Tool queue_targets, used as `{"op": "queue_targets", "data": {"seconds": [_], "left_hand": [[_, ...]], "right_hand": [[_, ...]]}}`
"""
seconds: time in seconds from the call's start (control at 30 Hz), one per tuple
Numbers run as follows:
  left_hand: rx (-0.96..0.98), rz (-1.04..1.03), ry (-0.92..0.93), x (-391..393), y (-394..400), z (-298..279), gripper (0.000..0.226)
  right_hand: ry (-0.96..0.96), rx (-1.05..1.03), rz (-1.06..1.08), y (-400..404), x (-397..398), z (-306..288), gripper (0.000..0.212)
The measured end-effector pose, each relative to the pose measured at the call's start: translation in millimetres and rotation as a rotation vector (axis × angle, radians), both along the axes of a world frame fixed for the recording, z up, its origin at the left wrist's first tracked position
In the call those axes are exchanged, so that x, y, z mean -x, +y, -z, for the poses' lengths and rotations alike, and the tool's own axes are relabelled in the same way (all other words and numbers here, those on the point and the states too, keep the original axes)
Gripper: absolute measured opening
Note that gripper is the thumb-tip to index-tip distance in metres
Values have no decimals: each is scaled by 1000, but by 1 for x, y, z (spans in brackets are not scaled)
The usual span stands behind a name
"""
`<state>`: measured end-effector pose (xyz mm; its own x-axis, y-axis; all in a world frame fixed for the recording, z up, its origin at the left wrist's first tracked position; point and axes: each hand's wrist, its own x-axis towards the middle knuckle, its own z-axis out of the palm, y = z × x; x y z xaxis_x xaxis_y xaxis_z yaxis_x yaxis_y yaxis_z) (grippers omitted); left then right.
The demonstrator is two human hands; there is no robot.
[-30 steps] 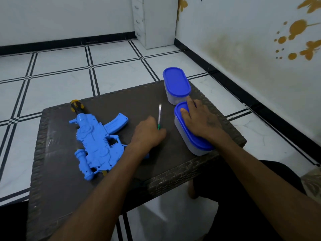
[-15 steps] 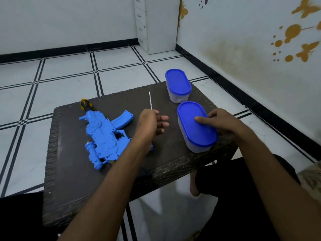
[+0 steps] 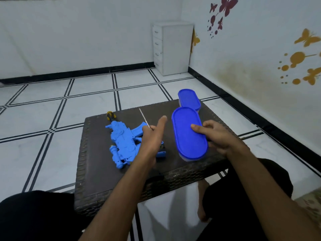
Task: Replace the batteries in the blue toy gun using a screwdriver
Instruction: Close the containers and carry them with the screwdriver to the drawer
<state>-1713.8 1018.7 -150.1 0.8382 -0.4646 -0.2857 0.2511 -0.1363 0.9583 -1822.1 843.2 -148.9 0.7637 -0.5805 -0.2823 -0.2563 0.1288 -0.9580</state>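
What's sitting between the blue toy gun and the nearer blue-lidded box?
In the head view, the left hand holding the screwdriver sits between the toy gun and the nearer box.

Head-worn view, forward and down over table (image 3: 107, 174)

A white drawer cabinet (image 3: 172, 47) stands in the room's corner. From it, white floor tiles (image 3: 90, 94) with black striped borders run toward a dark table (image 3: 97, 173). Right of the cabinet, butterfly stickers (image 3: 302, 60) mark the wall above what looks like a yellowish stain (image 3: 243, 75).
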Motion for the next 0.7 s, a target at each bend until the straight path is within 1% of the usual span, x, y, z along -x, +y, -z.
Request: {"op": "queue_targets", "data": {"seconds": [0.07, 0.1, 0.17, 0.2, 0.23, 0.27, 0.3, 0.33, 0.37, 0.43, 0.47, 0.5, 0.57, 0.6, 0.63, 0.67, 0.7], "left_hand": [[-46, 20, -9, -5, -1, -6, 70], [-33, 28, 10, -8, -2, -8, 79], [26, 23, 72, -19, -7, -9, 91], [53, 13, 93, -28, -10, -9, 93], [80, -3, 99, -39, -15, -7, 89], [106, -21, 98, -48, -17, -7, 77], [119, -40, 107, -60, -20, -6, 67], [133, -45, 122, -77, -24, -4, 61], [137, -50, 117, -88, -25, -4, 58], [125, -60, 95, -123, -31, 1, 61], [116, -60, 89, -142, -35, 2, 64], [107, -53, 88, -161, -39, 2, 66], [92, -49, 124, -187, -49, 3, 61], [65, -51, 150, -195, -52, 2, 55], [62, -65, 166, -201, -55, 3, 50], [44, -79, 186, -205, -57, 0, 47], [20, -80, 214, -207, -58, -3, 47]], "right_hand": [[-77, -51, -37, 6, -11, -13, 44], [-116, -74, -56, 8, -17, -18, 50], [-179, -129, -84, 10, -34, -27, 59], [-180, -155, -103, 11, -45, -30, 60], [-155, -149, -131, 8, -57, -32, 57], [-122, -125, -154, 6, -68, -34, 51], [-83, -63, -144, -1, -84, -34, 47], [-51, 32, -82, -12, -101, -32, 45], [-25, 185, 30, -25, -114, -30, 45], [70, 527, 268, -61, -147, -23, 47], [163, 653, 311, -78, -161, -17, 53], [274, 705, 301, -94, -175, -11, 62], [479, 638, 254, -123, -195, 9, 83], [521, 557, 246, -130, -199, 21, 97], [513, 475, 244, -137, -204, 31, 109], [510, 399, 266, -141, -206, 38, 115], [517, 328, 297, -139, -207, 37, 114]]}}
